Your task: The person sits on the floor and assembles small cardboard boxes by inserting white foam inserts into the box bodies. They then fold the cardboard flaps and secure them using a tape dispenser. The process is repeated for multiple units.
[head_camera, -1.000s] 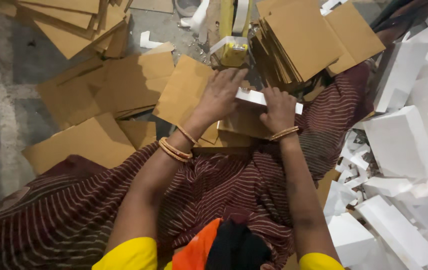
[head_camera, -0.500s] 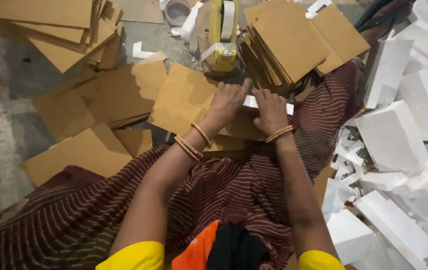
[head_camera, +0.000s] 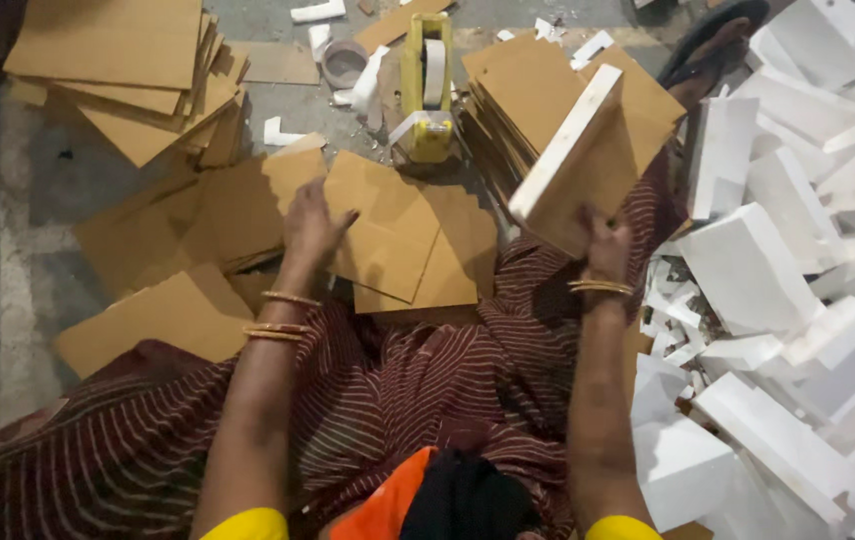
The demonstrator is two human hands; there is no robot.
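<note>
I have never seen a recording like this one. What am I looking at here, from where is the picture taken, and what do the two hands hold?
There is no machine here: a person sits on the floor and works with bare hands. The single camera is worn on the person's head and looks down, so the arms enter from the bottom edge. The right hand holds up a board with a white foam layer and a brown cardboard face. The left hand rests open on loose cardboard sheets on the floor. Behind them stands a yellow tape dispenser. More cardboard lies in stacks at the top left, and a heap of white foam blocks fills the right side. A striped dark red cloth covers the person's lap.
</note>
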